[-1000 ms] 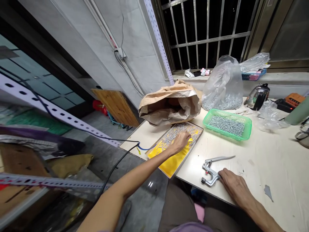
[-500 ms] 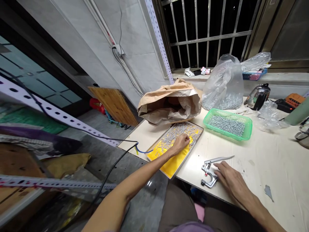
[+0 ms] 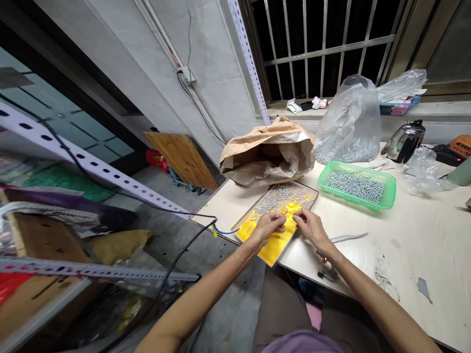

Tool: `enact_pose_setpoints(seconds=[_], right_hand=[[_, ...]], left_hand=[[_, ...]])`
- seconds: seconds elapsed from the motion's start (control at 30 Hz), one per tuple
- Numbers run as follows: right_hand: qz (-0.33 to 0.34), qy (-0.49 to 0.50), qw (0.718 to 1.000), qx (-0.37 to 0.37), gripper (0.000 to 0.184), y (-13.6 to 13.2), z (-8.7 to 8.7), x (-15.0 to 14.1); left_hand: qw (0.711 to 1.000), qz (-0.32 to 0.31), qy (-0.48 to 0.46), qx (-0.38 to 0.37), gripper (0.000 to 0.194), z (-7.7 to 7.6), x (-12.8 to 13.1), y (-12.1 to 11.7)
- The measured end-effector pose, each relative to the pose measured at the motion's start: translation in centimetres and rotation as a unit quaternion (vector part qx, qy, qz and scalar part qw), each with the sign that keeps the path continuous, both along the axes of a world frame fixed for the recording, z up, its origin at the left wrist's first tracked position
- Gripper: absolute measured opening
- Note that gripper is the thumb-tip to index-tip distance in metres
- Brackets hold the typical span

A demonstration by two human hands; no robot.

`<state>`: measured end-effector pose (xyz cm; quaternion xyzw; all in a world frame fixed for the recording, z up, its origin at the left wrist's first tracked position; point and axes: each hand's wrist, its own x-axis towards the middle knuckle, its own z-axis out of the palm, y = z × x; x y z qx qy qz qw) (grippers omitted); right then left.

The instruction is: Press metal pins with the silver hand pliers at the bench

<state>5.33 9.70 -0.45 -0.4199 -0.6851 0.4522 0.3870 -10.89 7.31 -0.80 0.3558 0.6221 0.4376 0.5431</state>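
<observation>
Over the shallow tray [image 3: 273, 255] lined in yellow, my left hand [image 3: 270, 227] is closed in a pinch; whatever its fingertips hold is too small to make out. My right hand [image 3: 311, 226] faces it a short way off, above the tray's right edge, its fingers also pinched together. Small silvery metal pieces [image 3: 281, 197], like pins or screws, lie scattered across the tray's far half. Behind my right wrist rests a metal lever hand tool [image 3: 348, 237], its body mostly covered by my forearm.
A green plastic basket [image 3: 392, 196] of similar metal pieces stands right of the tray. Behind are an open brown paper bag [image 3: 253, 166], a clear plastic bag [image 3: 349, 113] and a kettle [image 3: 406, 139]. A black cable [image 3: 180, 255] hangs at the table's left corner.
My right hand has left the lever tool and moved up and left to the tray. My left hand has drawn back slightly toward me. The view has shifted a little.
</observation>
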Motion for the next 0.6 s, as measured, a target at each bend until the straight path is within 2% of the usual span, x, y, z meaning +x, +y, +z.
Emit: enact_pose_setpoints(seconds=[0.07, 0.17, 0.27, 0.37, 0.47, 0.6], right_hand=[[-0.002, -0.036, 0.999, 0.034, 0.014, 0.0, 0.2, 1.4], [-0.016, -0.113, 0.988, 0.105, 0.015, -0.8, 0.7, 5.0], [-0.052, -0.191, 0.971, 0.136, 0.018, -2.5, 0.7, 9.0], [-0.069, -0.235, 0.960, 0.133, 0.021, -4.7, 0.1, 12.0], [-0.056, -0.259, 0.955, 0.134, 0.024, -7.0, -0.6, 13.8], [-0.049, -0.323, 0.933, 0.154, 0.026, -9.6, -1.8, 15.1]], left_hand=[[1.000, 0.019, 0.015, 0.009, 0.039, 0.3, -0.5, -0.4], [1.000, -0.002, 0.031, 0.000, 0.032, 1.0, 0.2, -1.3], [0.998, -0.060, 0.011, -0.035, 0.028, 1.7, 2.3, -2.2], [0.993, -0.105, -0.012, -0.057, 0.028, 1.9, 4.9, -2.9], [0.989, -0.129, -0.018, -0.072, 0.027, 1.3, 6.9, -3.5], [0.981, -0.166, 0.010, -0.101, 0.020, -0.5, 8.5, -4.3]])
